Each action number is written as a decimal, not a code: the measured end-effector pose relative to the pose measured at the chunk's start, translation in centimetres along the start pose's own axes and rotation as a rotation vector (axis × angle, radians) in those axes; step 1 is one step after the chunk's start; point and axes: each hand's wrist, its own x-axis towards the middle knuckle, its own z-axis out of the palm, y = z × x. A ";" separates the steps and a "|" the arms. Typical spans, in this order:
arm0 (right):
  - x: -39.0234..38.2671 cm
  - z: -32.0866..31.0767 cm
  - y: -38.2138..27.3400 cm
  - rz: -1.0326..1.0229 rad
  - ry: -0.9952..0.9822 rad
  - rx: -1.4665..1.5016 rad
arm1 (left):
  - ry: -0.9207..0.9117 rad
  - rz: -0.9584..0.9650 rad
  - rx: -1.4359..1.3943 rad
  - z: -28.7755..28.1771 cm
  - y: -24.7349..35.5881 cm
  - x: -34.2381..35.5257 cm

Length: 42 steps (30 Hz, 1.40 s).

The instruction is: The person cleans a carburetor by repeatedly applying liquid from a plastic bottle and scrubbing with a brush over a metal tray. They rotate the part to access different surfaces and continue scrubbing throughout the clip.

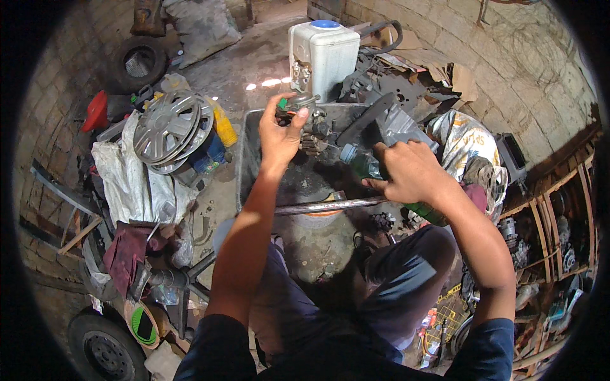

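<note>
Both hands full on my end rn. L hand has a small metal part pinched btwn thumb and fingers, held up over the far-left area of the black tray. R hand is wrapped round a green bottle, and afaict that's a firm hold, fingers over the top and thumb underneath.

Main thing imo is the line btwn those two. The bottle's long axis runs on a slant, base low on the right by the knee, light-blue cap up and to the left, so the cap end faces the part. Part sits up-left of the cap, near but not touching. L hand is obv the closer one to the part since it's got it; R hand comes in from the other side w/ only the bottle's neck end btwn. Can't tell from this angle if the cap's dead in line w/ the part or a bit below it, depth is iffy. Also can't tell if anything's coming out of the cap.

FYI white jug stands just behind the tray, hubcaps off left, well clear of both hands.
</note>
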 end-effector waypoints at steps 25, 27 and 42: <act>-0.3 -1.2 0.5 -0.005 0.016 -0.056 | 0.024 -0.086 -0.122 0.3 0.7 -0.1; -0.3 -1.4 0.6 0.002 0.017 -0.067 | 0.033 -0.130 -0.141 0.0 0.4 0.0; -0.4 -2.2 0.8 0.029 0.092 -0.057 | -0.023 -0.153 -0.307 -0.2 0.1 0.3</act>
